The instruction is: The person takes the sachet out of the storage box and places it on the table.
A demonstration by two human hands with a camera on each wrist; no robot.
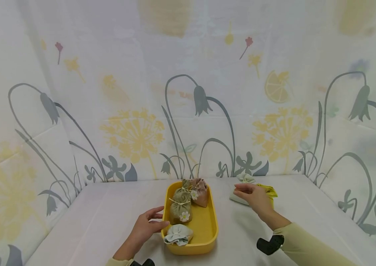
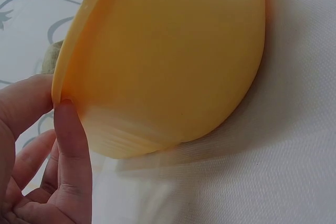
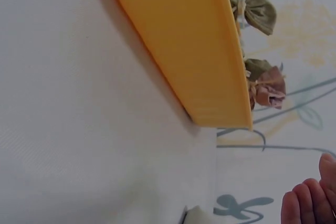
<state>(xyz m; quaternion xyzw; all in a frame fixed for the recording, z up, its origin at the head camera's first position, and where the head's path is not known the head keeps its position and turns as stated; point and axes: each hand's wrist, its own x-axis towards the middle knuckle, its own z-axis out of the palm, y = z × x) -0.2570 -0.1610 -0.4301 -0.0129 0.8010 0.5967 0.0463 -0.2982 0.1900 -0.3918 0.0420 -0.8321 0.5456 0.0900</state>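
A yellow plastic bin [image 1: 204,229] stands on the table with several small drawstring pouches in it. My left hand [image 1: 146,227] pinches its left rim between thumb and forefinger, seen close in the left wrist view. Inside are a brown-green pouch with a daisy [image 1: 181,207], a pinkish-brown pouch [image 1: 201,194] and a pale pouch [image 1: 178,234] lying at the near end. To the right, my right hand [image 1: 256,197] hovers over a pale green pouch [image 1: 237,198], its fingers loosely bent. No thing shows between those fingers in the right wrist view.
A bright yellow cloth pouch [image 1: 269,190] lies behind the right hand, beside the pale green one. The white table [image 1: 114,207] ends at a flower-printed curtain [image 1: 188,129] at the back, and more of it hangs along both sides.
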